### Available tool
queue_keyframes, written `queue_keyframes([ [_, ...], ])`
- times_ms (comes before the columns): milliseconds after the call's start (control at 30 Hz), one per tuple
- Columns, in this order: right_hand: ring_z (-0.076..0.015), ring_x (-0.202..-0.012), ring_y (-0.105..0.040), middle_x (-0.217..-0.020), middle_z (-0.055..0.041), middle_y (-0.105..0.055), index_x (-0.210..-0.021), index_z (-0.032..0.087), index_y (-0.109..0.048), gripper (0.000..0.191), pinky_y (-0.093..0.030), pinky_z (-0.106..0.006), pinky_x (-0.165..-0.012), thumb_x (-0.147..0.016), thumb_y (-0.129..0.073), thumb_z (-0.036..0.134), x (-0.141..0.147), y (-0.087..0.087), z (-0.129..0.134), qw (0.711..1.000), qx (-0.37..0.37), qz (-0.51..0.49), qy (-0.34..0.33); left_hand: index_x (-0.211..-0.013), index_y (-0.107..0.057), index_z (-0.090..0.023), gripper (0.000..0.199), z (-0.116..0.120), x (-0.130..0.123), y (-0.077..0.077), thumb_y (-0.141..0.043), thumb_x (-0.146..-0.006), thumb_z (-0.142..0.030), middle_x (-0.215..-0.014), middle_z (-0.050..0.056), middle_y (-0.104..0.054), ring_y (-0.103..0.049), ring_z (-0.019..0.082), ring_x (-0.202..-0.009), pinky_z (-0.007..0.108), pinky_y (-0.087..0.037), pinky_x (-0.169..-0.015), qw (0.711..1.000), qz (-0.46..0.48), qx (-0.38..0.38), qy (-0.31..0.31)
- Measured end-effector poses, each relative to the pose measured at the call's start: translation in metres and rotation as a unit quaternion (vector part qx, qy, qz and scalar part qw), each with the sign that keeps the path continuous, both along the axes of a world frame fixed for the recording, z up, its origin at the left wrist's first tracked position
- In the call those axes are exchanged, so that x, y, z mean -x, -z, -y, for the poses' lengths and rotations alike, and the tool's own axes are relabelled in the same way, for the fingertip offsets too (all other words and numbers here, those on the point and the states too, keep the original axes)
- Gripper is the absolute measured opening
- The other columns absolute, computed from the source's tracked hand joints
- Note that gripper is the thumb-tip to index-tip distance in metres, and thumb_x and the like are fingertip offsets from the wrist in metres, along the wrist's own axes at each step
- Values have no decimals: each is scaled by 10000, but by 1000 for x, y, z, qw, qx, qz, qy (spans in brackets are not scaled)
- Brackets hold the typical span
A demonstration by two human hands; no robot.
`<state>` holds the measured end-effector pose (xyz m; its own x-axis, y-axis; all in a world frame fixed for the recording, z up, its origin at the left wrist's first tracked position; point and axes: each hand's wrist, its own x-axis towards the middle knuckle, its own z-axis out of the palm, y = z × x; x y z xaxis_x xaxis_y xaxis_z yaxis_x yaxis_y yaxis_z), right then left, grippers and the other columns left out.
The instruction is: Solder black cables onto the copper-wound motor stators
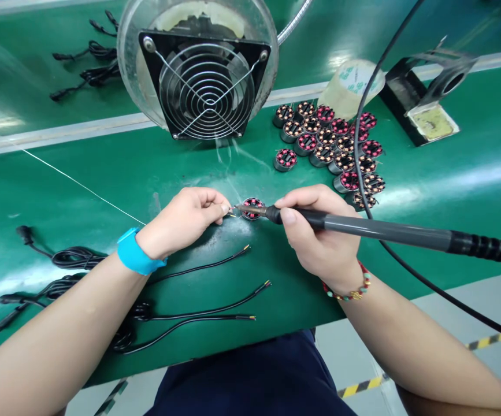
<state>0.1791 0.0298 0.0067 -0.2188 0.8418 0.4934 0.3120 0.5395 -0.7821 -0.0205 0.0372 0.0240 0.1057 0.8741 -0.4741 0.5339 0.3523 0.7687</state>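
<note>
A soldering iron (363,228) with a grey and black handle is gripped by my right hand (322,231). Its tip points left, over a small round motor stator (253,209) with red windings on the bench. My left hand (193,219) is closed in a pinch just left of that stator, its fingertips on thin wire ends (232,211) beside the iron's tip. Thin smoke rises there toward the fan. Whether the tip touches the wire cannot be made out. Below my hands, black cables (215,316) with stripped coloured ends lie on the green bench (302,306).
A round-housed fan (209,92) stands behind my hands. Several stators (326,137) are grouped at the right, near a tape roll (349,86) and an iron stand with a sponge (432,121). The iron's black cord (423,283) crosses the right side. Coiled cables (74,257) lie left.
</note>
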Motion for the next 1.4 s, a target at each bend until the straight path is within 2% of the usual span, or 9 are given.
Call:
queue_keyframes([
  [333,-88,-550,-598,-783,25,-669,-857,205,-640,40,-505,-233,-547,-870,-604,217,-1,3,0,1000,-4,-12,-4,-658,-593,-139,187,0,-1,0,-559,-825,-215,-611,-26,-568,-424,83,-550,234,-313,-556,1000,-6,4,-7],
  [400,-111,-628,-646,-845,14,-682,-921,210,-645,55,-543,-255,-626,-878,-613,224,-1,5,-1,1000,-12,-22,-3,-665,-596,-139,183,0,-1,-1,-561,-823,-225,-618,-22,-574,-432,87,-557,235,-322,-565,1000,-5,3,-9],
  [500,-168,-842,-696,-1005,-16,-700,-1040,229,-634,143,-571,-308,-776,-899,-611,234,0,5,-2,1000,-10,-6,-16,-671,-598,-140,174,0,-2,-2,-564,-812,-236,-620,-18,-576,-440,93,-563,239,-342,-584,1000,1,4,-13],
  [600,-179,-900,-701,-1109,-28,-692,-1181,254,-587,249,-574,-323,-812,-933,-572,246,3,7,-2,998,29,28,-42,-659,-587,-144,175,0,-3,-2,-562,-799,-245,-616,-14,-575,-448,99,-566,246,-366,-611,1000,9,3,-15],
  [700,-165,-875,-705,-1078,-16,-706,-1262,266,-531,298,-567,-320,-806,-964,-517,248,7,11,-4,996,51,33,-61,-645,-579,-147,186,0,-3,-2,-561,-795,-256,-617,-8,-581,-462,106,-573,252,-377,-623,1000,17,-9,-9],
  [867,-203,-1045,-647,-1030,-15,-731,-1196,253,-558,262,-477,-371,-913,-944,-522,190,14,18,-9,992,14,109,-65,-664,-597,-144,179,0,-2,-1,-554,-817,-226,-622,-11,-585,-472,108,-593,239,-362,-619,1000,14,-10,-12],
  [1000,-207,-1076,-616,-1089,-24,-718,-1215,241,-535,335,-441,-376,-922,-900,-516,129,20,24,-13,986,21,137,-88,-658,-592,-145,191,1,-2,0,-552,-828,-222,-624,-14,-578,-463,106,-597,233,-341,-608,1000,20,-20,-10],
  [1100,-206,-1097,-597,-1055,-9,-727,-1230,238,-513,361,-418,-380,-933,-893,-482,110,24,29,-17,985,26,139,-102,-653,-580,-144,200,2,-1,0,-550,-830,-233,-622,-19,-561,-436,98,-584,233,-320,-594,999,26,-22,-8],
  [1400,-208,-938,-594,-952,5,-723,-1228,232,-516,350,-418,-374,-846,-893,-494,134,26,37,-24,984,6,164,-72,-710,-580,-140,162,3,3,5,-548,-809,-265,-626,-32,-523,-373,83,-548,239,-278,-566,998,66,-12,0],
])
